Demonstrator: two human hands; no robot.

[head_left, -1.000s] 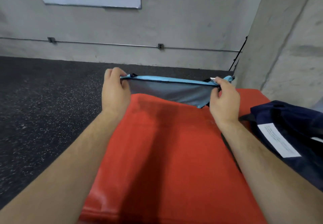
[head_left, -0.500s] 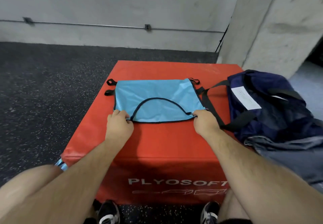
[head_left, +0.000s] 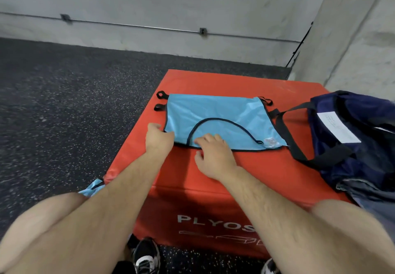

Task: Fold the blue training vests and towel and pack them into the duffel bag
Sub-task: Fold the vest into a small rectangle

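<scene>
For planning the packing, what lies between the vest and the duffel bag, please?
A black strap of the duffel bag crosses the red box; head view.

A gym's training floor: black rubber flooring (head_left: 64, 102) flecked with white runs to a bare concrete wall (head_left: 192, 0), where a metal conduit (head_left: 139, 26) is clipped along it and a concrete pillar (head_left: 363, 38) stands at right. In the foreground sits a red soft plyometric box (head_left: 213, 177), with white lettering (head_left: 215, 223) beginning "PLYOS" on its front face. A light blue training vest (head_left: 213, 109) lies flat on top, a navy duffel bag (head_left: 363, 145) beside it, and a sports shoe (head_left: 146, 256) shows below.
</scene>
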